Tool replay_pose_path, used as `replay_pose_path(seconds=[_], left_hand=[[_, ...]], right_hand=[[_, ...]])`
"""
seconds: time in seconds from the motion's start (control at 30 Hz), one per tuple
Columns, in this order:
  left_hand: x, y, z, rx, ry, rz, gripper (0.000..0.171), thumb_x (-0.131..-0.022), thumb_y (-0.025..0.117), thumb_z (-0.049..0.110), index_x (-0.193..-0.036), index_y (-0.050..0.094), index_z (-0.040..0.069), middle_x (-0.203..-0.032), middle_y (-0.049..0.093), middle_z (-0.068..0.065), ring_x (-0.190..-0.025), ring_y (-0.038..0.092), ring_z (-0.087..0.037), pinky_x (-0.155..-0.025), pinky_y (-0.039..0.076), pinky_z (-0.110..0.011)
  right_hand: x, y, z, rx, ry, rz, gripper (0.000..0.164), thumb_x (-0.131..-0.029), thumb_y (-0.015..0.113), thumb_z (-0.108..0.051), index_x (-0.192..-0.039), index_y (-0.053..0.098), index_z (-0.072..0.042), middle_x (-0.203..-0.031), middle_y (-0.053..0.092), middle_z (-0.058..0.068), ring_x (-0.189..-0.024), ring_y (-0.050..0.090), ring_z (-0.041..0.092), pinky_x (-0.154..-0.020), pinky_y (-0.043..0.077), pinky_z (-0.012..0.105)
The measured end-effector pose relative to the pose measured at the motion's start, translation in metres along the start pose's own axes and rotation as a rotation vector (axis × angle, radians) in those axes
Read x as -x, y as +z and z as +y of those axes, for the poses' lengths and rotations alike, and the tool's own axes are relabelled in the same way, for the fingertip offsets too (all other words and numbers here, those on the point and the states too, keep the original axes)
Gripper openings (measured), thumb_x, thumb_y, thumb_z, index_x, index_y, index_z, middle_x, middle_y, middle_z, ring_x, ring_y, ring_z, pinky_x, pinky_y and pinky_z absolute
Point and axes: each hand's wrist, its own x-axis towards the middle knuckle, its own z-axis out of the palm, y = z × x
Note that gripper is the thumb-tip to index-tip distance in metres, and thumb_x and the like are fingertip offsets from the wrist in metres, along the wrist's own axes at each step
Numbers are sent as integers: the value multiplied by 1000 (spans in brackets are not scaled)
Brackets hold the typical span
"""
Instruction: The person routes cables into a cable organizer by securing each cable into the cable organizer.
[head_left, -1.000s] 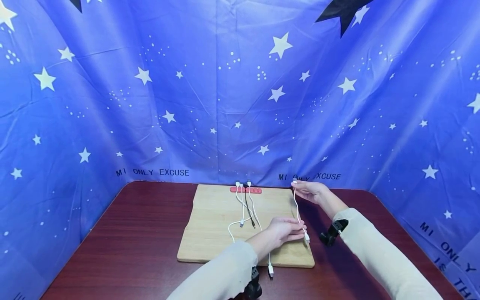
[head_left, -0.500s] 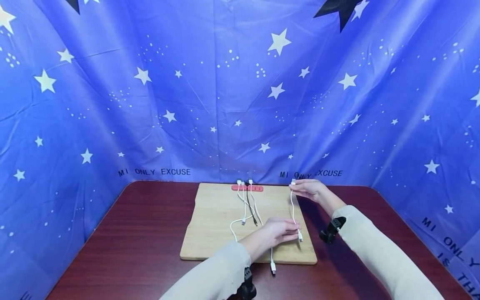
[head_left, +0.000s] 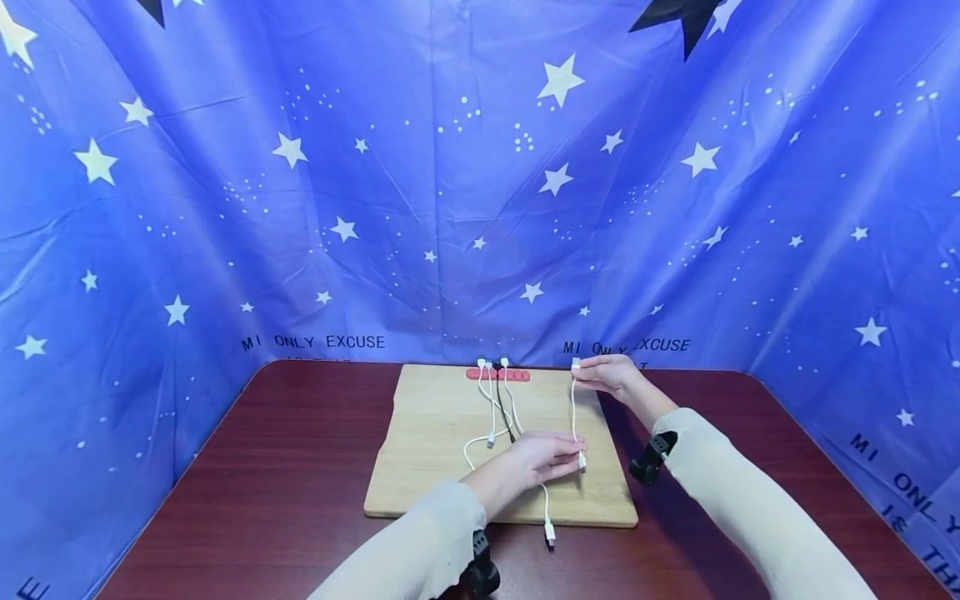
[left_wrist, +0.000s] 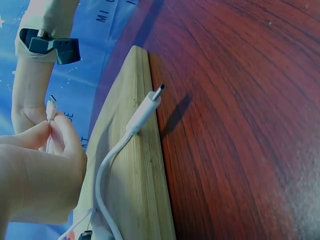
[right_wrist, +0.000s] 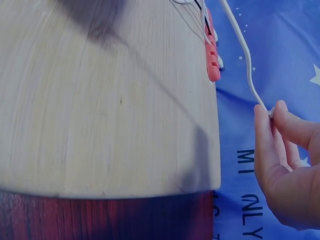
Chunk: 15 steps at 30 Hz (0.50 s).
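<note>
A short white USB cable (head_left: 574, 408) is stretched upright between my two hands, over the right part of the wooden board (head_left: 420, 458). My right hand (head_left: 611, 377) pinches its upper end just by the plug, between thumb and fingers. Lower down, my left hand (head_left: 534, 458) pinches the other end, and the small plug (left_wrist: 51, 110) sticks out past the fingertips in the left wrist view. To the left of the right hand, a red cable holder (head_left: 519, 375) lies along the board's back edge, with several cables set in it.
Two white cables and a black cable (head_left: 504, 408) run from the holder over the board. Another white plug (head_left: 550, 533) hangs over the board's front edge above the dark red tabletop (head_left: 247, 467). A blue star-patterned cloth (head_left: 480, 167) stands behind.
Both hands have moved left with the white USB cable, closer to the red holder. Their pinch on it looks the same. The head view has shifted slightly.
</note>
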Motion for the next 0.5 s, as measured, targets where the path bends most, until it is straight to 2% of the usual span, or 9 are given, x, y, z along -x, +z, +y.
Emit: replay_pose_path(seconds=[0.13, 0.33, 0.5], left_hand=[[-1, -6, 2, -1, 4, 16, 31, -89, 61, -8, -120, 62, -11, -104, 75, -14, -78, 65, -10, -100, 56, -35], [-1, -13, 4, 7, 5, 4, 32, -91, 58, -9, -123, 59, -13, -96, 73, -7, -83, 65, -10, -106, 53, -38], [-1, -19, 5, 6, -2, 27, 31, -91, 59, -8, -122, 61, -11, -103, 74, -14, -86, 67, -12, -104, 54, -37]], right_hand=[[-5, 4, 2, -2, -1, 13, 26, -87, 62, 13, -113, 59, 13, -73, 67, -1, -69, 70, 8, -86, 61, 29], [-10, 9, 5, -41, 2, 19, 25, -87, 61, 14, -111, 56, 11, -70, 68, 1, -67, 70, 9, -73, 63, 23], [-15, 13, 8, -49, 6, 28, 33, -86, 61, 14, -118, 56, 16, -74, 66, 2, -66, 69, 9, -71, 63, 22]])
